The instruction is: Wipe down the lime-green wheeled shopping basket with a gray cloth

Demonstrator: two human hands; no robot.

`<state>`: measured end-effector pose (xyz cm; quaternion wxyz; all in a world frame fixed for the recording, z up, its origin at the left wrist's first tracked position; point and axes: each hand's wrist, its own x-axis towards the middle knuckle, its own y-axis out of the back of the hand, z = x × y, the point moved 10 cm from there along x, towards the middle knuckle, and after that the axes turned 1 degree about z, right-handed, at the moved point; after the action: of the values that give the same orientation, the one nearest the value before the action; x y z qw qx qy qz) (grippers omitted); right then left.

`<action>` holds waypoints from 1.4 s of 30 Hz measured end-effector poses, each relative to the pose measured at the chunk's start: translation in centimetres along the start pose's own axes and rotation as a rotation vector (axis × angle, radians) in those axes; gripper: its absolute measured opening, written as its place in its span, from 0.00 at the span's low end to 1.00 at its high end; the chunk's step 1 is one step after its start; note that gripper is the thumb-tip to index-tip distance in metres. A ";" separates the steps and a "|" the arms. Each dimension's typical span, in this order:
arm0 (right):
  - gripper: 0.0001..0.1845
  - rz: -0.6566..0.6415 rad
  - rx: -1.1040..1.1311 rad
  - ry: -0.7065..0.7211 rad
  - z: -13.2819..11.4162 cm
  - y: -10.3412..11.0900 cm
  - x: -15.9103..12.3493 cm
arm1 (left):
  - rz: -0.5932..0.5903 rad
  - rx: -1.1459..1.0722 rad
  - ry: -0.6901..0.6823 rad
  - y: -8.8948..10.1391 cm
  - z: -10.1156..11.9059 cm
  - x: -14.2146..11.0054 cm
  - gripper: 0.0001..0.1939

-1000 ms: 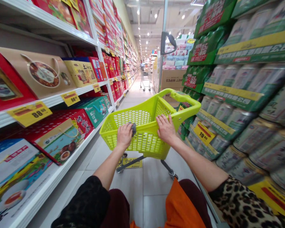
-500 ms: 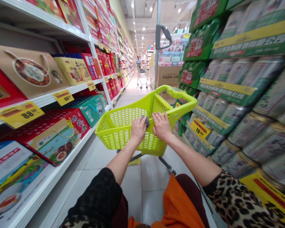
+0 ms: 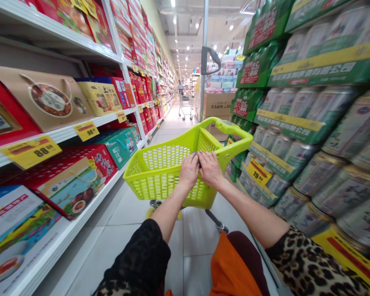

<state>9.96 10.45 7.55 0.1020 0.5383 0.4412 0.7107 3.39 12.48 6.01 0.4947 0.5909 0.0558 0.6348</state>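
A lime-green plastic shopping cart (image 3: 160,181) with a perforated basket stands side-on in front of me. My left hand (image 3: 190,169) is closed over a grey cloth (image 3: 199,161), pressing it on the basket's near top rim. Only a sliver of the cloth shows between the two hands. Right beside it, my right hand (image 3: 210,167) has its fingers hooked over the same rim, near the handle end. The fingertips of both hands nearly touch. At the right, the cart's looped handle (image 3: 246,139) is untouched.
Shelves with boxed goods (image 3: 49,92) and yellow price tags line the left side. Stacked packs of cans (image 3: 299,102) rise close on the right. Ahead are a metal pole (image 3: 203,98), a wet wipes carton (image 3: 218,105) and a wire cart (image 3: 185,105) farther down the aisle.
My left hand has slid the cloth rightward along the rim until it meets my right hand. My right hand stays at nearly the same place on the rim.
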 end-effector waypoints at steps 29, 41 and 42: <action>0.15 -0.111 -0.145 0.059 5.7 4.3 0.9 | -0.284 0.247 0.070 1.3 -3.2 -3.3 0.35; 0.22 -0.102 -0.076 0.214 0.2 0.3 0.4 | -0.300 0.227 0.104 1.3 -2.3 -3.6 0.37; 0.21 -0.121 -0.086 0.234 -0.9 -0.3 0.5 | -0.312 0.228 0.102 1.3 -2.5 -3.7 0.37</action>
<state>8.92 10.49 7.60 0.1156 0.4193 0.4508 0.7795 0.00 10.51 3.54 0.5135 0.5943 0.2435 0.5691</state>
